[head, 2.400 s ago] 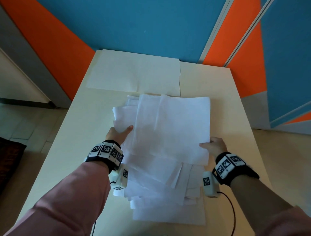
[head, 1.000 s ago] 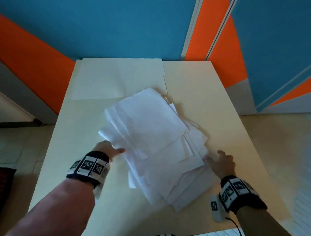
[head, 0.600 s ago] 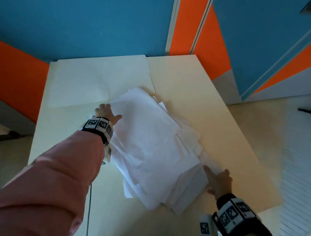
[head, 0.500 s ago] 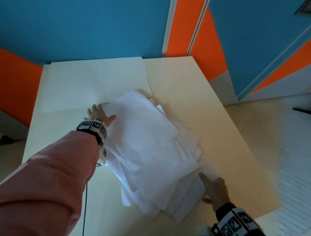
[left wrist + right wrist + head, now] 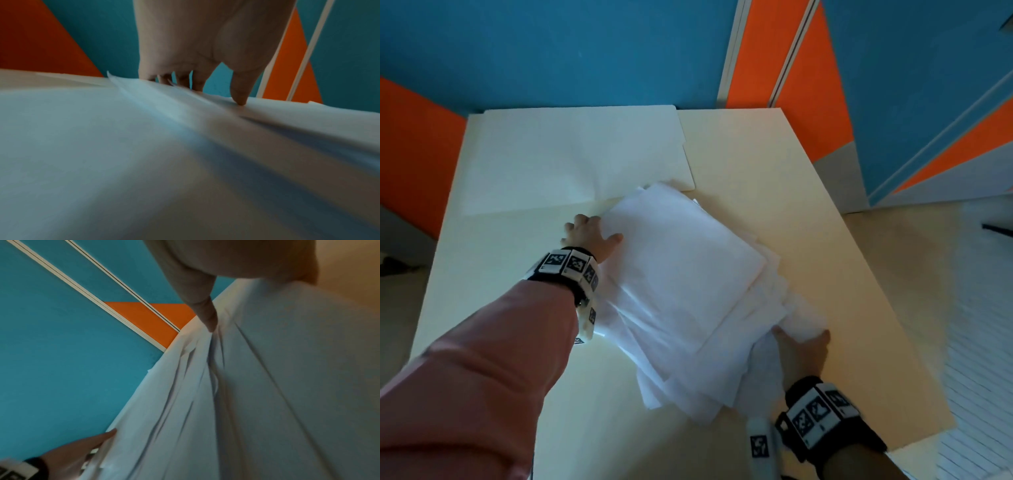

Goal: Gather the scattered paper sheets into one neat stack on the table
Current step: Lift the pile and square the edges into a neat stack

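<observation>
Left hand point(image 5: 590, 240): now up at the pile's 10 o'clock corner, moved there from the near side. Thumb on top, fingers tucked behind the edge, pinching.
Right hand point(image 5: 803, 353): at the 4 o'clock corner. Thumb on top, fingers hidden under the lifted edge, holding it.
Paper sheets point(image 5: 681, 274): mid worktop point(image 5: 774, 171), turned slantwise and pulled tighter than before. Still fanned out at 6 o'clock.
Meaning: gathered, but not neat yet.
Cream folder point(image 5: 571, 154): at 11 o'clock, touching the pile's far tip.

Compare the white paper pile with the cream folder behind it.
The paper pile is white, fanned and skewed; the cream folder is yellower, flat and square to the table. The left hand and right hand grip the paper pile at opposite corners; no hand touches the cream folder. Both lie on the table.
</observation>
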Action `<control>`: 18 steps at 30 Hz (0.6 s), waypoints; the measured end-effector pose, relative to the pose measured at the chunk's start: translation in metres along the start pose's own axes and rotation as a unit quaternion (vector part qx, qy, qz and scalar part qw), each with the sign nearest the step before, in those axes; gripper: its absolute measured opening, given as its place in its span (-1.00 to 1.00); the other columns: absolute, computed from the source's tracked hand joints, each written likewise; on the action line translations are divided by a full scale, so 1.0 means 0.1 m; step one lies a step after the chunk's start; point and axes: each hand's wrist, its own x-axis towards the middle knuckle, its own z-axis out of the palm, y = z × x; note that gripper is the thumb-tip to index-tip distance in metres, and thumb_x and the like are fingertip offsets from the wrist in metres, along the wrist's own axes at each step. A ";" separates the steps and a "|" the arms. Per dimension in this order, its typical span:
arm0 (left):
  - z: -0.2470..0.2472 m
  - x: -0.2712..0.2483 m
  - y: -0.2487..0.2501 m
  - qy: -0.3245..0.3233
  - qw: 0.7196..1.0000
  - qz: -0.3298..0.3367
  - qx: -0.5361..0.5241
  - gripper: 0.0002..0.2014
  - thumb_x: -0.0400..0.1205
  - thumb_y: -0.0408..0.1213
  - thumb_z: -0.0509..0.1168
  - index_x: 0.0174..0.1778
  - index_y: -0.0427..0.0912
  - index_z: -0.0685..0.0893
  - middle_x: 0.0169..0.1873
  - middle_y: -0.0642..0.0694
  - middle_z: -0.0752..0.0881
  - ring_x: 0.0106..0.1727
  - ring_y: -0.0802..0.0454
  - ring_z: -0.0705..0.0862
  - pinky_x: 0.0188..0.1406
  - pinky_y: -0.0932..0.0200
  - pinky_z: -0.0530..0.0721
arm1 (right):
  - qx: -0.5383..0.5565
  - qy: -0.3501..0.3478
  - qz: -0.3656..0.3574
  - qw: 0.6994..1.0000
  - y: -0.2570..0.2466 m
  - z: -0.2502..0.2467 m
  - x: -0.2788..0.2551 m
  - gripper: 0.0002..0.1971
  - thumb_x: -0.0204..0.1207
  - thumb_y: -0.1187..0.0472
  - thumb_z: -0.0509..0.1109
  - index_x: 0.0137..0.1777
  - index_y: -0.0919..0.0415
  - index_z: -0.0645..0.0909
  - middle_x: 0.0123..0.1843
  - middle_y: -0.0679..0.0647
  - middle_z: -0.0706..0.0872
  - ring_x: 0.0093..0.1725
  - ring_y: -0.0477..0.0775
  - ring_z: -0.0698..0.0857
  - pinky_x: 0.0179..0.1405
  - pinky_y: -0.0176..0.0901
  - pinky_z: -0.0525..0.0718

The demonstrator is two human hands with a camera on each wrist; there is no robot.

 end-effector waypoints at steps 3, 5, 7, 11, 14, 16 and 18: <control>0.04 -0.10 0.03 -0.010 1.000 0.012 0.000 -0.35 0.55 0.02 0.29 0.52 -0.20 0.34 0.46 -0.27 0.36 0.48 -0.29 0.31 0.40 -0.24 0.38 | -0.003 -0.036 -0.034 0.999 0.08 0.04 -0.06 -0.03 0.46 0.14 0.46 0.68 0.09 -0.16 0.68 0.18 0.18 0.60 0.27 0.29 0.54 0.23 0.35; 0.03 -0.15 0.03 -0.011 1.000 0.013 -0.015 -0.32 0.55 0.00 0.32 0.55 -0.17 0.30 0.49 -0.27 0.33 0.50 -0.28 0.30 0.43 -0.25 0.34 | -0.004 -0.068 -0.043 0.997 0.11 0.07 -0.12 -0.09 0.52 0.12 0.39 0.68 0.05 -0.17 0.65 0.17 0.25 0.57 0.27 0.35 0.51 0.17 0.38; 0.01 -0.20 0.00 0.003 1.000 0.006 -0.017 -0.27 0.55 0.00 0.32 0.59 -0.16 0.21 0.53 -0.27 0.30 0.53 -0.28 0.29 0.46 -0.25 0.30 | -0.006 -0.062 -0.040 0.997 0.05 0.06 -0.11 -0.19 0.56 0.24 0.30 0.68 0.10 -0.14 0.64 0.23 0.24 0.55 0.31 0.35 0.49 0.18 0.39; -0.05 -0.43 -0.07 0.082 0.993 -0.013 -0.082 -0.24 0.55 -0.05 0.33 0.61 -0.19 0.17 0.54 -0.29 0.28 0.52 -0.29 0.30 0.47 -0.24 0.28 | -0.086 0.032 -0.098 0.991 -0.30 -0.06 0.05 -0.28 0.53 0.34 0.25 0.66 0.21 0.02 0.55 0.35 0.26 0.47 0.42 0.37 0.39 0.31 0.43; -0.02 -0.73 -0.08 0.117 0.982 -0.038 -0.140 -0.30 0.54 -0.11 0.36 0.57 -0.18 0.26 0.50 -0.30 0.31 0.48 -0.31 0.34 0.41 -0.25 0.35 | -0.169 -0.021 -0.211 0.962 -0.69 -0.02 0.14 -0.34 0.50 0.27 0.32 0.59 0.21 0.20 0.51 0.33 0.32 0.45 0.39 0.37 0.37 0.27 0.39; 0.06 -0.95 -0.07 0.136 0.972 -0.073 -0.177 -0.32 0.53 -0.12 0.38 0.54 -0.20 0.30 0.47 -0.32 0.33 0.45 -0.32 0.36 0.39 -0.22 0.38 | -0.240 -0.093 -0.287 0.923 -0.92 0.11 0.19 -0.39 0.49 0.20 0.36 0.55 0.19 0.29 0.50 0.28 0.34 0.48 0.33 0.36 0.39 0.19 0.38; 0.17 -1.19 -0.08 0.145 0.959 -0.121 -0.212 -0.32 0.52 -0.13 0.39 0.53 -0.25 0.31 0.46 -0.35 0.33 0.44 -0.34 0.37 0.41 -0.17 0.36 | -0.294 -0.152 -0.340 0.880 -1.09 0.27 0.23 -0.40 0.48 0.12 0.39 0.52 0.16 0.35 0.50 0.23 0.38 0.51 0.27 0.35 0.42 0.11 0.35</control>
